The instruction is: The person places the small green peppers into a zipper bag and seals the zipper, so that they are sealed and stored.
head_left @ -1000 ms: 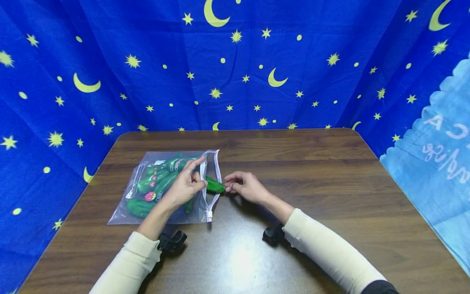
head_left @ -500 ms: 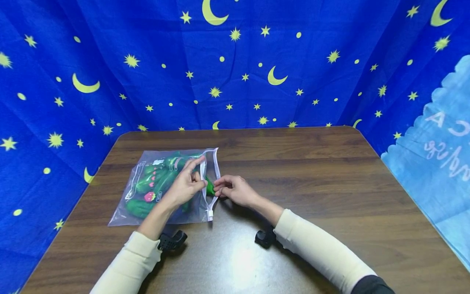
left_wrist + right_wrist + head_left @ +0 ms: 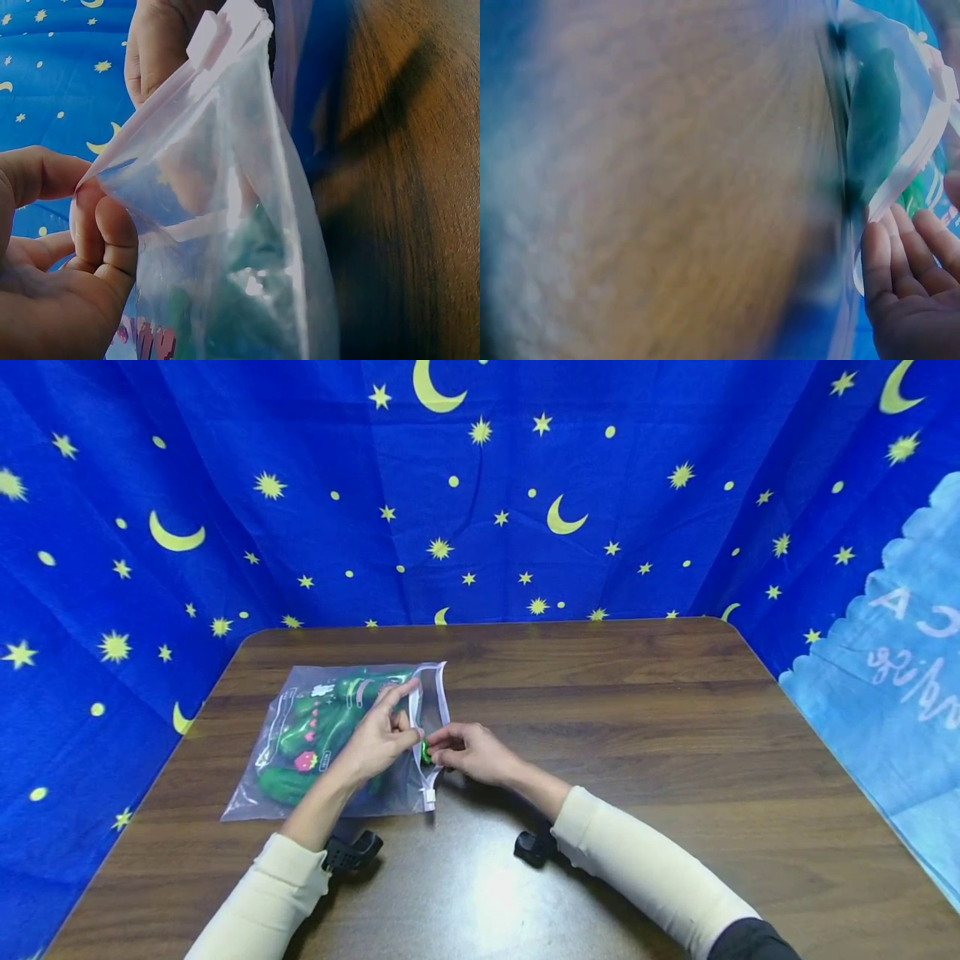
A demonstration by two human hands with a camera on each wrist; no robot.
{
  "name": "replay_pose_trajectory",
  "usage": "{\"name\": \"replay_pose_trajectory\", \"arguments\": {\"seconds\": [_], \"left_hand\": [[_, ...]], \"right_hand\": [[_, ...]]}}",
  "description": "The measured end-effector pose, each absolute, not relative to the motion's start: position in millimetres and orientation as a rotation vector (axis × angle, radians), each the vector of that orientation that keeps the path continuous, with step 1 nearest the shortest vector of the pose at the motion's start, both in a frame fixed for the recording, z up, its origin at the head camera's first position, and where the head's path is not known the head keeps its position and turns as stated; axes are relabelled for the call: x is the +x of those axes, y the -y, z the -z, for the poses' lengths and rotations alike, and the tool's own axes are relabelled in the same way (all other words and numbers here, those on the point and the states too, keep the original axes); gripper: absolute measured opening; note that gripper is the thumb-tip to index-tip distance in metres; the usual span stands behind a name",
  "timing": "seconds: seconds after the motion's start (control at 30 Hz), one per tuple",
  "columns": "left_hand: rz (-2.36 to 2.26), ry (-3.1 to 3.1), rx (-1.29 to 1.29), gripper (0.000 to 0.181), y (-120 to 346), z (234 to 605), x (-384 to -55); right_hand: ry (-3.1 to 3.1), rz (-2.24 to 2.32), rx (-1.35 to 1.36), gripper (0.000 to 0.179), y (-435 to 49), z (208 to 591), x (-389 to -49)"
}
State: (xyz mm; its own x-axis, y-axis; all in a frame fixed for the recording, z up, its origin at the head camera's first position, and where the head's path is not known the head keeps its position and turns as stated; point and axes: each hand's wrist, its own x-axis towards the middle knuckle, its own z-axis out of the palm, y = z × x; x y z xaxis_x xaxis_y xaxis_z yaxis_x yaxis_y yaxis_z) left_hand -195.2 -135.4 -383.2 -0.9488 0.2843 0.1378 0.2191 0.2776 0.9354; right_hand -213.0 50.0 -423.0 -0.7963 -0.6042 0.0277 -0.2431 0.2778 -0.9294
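Observation:
A clear zip bag (image 3: 300,789) with a white slider and printed hearts lies on its side on the left of the table, holding several long green things. My left hand (image 3: 378,739) pinches the upper lip of its mouth, which gapes to the right; the left wrist view shows the thumb and fingers on that edge. My right hand (image 3: 476,753) is at the mouth, its fingertips pinching the end of a shiny green pepper (image 3: 426,753). Most of that pepper is inside the bag and hidden behind the lip and the left hand.
A brown wooden table (image 3: 637,718) spreads to the right and front. Behind it hangs a blue curtain (image 3: 480,502) with yellow moons and stars; a light blue cloth (image 3: 892,668) hangs at the right.
My right hand has moved left to the bag's mouth, and the green pepper has slid further inside, with only its end showing. My left hand keeps its hold on the lip.

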Motion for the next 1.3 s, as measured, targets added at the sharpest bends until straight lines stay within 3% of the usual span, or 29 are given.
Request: {"name": "replay_pose_trajectory", "arguments": {"seconds": [0.57, 1.07, 1.3], "left_hand": [[-1.810, -2.455, 0.485, 0.073, 134.0, 384.9, -195.4], [-1.674, -2.603, 0.474, 0.075, 133.4, 387.6, -197.5], [-1.578, -2.737, 0.432, 0.065, 136.6, 384.3, -189.8]], "right_hand": [[-2.241, 1.470, -0.908, 0.027, -51.7, 425.6, -217.1], [-2.305, 1.516, -0.884, 0.030, -81.4, 427.1, -208.1], [-2.346, 1.506, -0.831, 0.030, -90.5, 424.9, -198.2]]}}
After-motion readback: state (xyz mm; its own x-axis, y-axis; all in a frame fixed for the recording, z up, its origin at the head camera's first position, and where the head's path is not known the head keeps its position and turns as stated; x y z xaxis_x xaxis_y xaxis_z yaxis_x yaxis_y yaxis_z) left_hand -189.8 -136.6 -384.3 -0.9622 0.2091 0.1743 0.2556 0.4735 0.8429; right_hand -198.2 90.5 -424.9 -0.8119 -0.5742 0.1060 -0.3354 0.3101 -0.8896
